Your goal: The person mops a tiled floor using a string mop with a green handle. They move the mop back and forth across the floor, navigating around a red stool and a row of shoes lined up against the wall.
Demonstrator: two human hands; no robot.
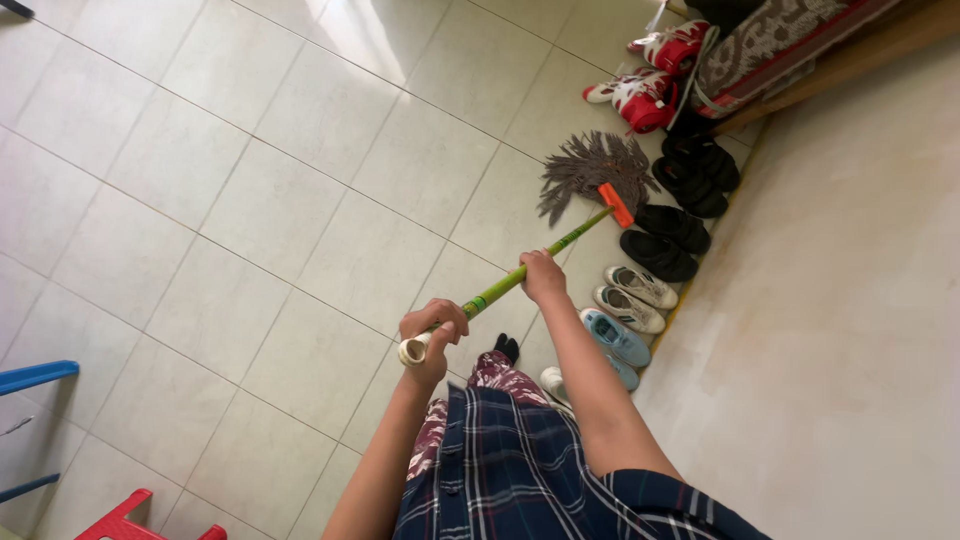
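A mop with a green handle (560, 243), an orange clamp (616, 204) and grey string head (592, 168) rests on the pale tiled floor. My left hand (432, 332) grips the near white-capped end of the handle. My right hand (543, 276) grips the handle farther along, closer to the head. The mop head lies spread on the tiles next to a row of shoes.
Shoes line the wall at the right: red-and-white pair (650, 75), black pairs (690, 190), beige pair (632, 297), light blue pair (615, 340). A patterned mat (770, 45) sits at top right. A red stool (125, 520) and a blue frame (35, 376) stand at the left.
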